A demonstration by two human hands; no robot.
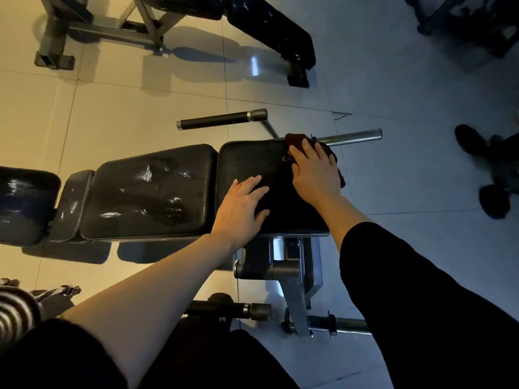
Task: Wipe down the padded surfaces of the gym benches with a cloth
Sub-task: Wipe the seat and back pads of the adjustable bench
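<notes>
Tiled floor (118, 113) under black padded bench (151, 192), cloth (297, 138) on its pad

no legible text, labels or numbers

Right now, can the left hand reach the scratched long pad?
Probably yes. The left hand rests flat on the seat pad, right beside the scratched long pad, with nothing lying between them. The right hand presses the cloth.

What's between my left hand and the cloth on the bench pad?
Head view: only bare black pad separates the left hand from the cloth under the right hand.
</notes>
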